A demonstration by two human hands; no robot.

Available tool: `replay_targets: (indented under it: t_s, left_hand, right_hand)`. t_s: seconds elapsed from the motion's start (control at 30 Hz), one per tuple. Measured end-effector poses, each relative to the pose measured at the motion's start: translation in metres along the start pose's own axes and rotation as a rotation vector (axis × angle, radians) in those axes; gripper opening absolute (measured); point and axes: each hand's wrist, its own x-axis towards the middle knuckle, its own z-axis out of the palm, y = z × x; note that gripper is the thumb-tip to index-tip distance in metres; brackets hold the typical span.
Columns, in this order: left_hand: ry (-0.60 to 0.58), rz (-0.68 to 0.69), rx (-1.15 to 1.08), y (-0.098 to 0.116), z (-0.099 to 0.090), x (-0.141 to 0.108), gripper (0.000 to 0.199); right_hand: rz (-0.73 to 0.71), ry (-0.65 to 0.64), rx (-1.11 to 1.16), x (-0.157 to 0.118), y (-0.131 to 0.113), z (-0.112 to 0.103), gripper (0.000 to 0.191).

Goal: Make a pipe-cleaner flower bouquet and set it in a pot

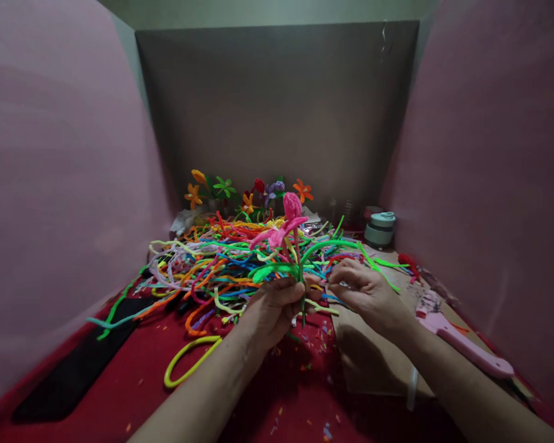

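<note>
My left hand [270, 311] is closed round the green stem of a pink pipe-cleaner flower [277, 236], held upright at the middle of the view. A pink bud [292, 206] rises above the open petals. Green leaf loops [277, 269] spread from the stem, and one long green strand arches right, over my right hand. My right hand [364, 292] is a little to the right of the stem, its fingers curled and pinched together. Whatever is between those fingertips is hidden or too small to name. Behind both hands lies a heap of colourful pipe cleaners [212, 249].
Finished pipe-cleaner flowers [247, 200] stand at the back. A lidded pale green jar [379, 231] is back right. On the right lie a brown board [364, 369] and a pink-handled tool [471, 351]. A black strip [74, 369] and yellow loop [170, 369] lie left on the red cloth [240, 412].
</note>
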Motion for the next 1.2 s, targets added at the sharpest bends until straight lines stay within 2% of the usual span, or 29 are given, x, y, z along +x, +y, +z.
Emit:
replay_targets:
  t_s: [0.1,0.3,0.5,0.63,0.8,1.0,1.2]
  left_hand:
    - [0.042,-0.005,0.023,0.000,0.001,-0.001,0.017]
    - [0.034,-0.047,0.100,-0.007,0.000,-0.002,0.011]
    - [0.046,-0.041,0.140,-0.010,0.005,-0.004,0.013]
    - [0.017,-0.042,0.135,-0.012,0.003,-0.002,0.011]
    - [0.004,-0.056,0.151,-0.013,0.002,-0.002,0.011]
    - [0.011,-0.057,0.195,-0.010,0.004,-0.004,0.012]
    - [-0.058,-0.072,0.122,-0.010,0.004,-0.004,0.013]
  right_hand:
    - [-0.030,0.041,0.059,0.000,-0.004,-0.005,0.014]
    - [0.067,-0.055,0.261,0.002,-0.012,0.007,0.015]
    - [0.061,-0.063,0.278,0.003,-0.009,0.015,0.014]
    - [0.110,-0.076,0.276,0.003,-0.007,0.016,0.013]
    - [0.147,-0.023,0.240,0.005,-0.007,0.017,0.009]
    - [0.177,-0.035,0.307,0.004,-0.002,0.017,0.008]
    - [0.288,-0.135,0.558,0.004,0.007,0.016,0.012]
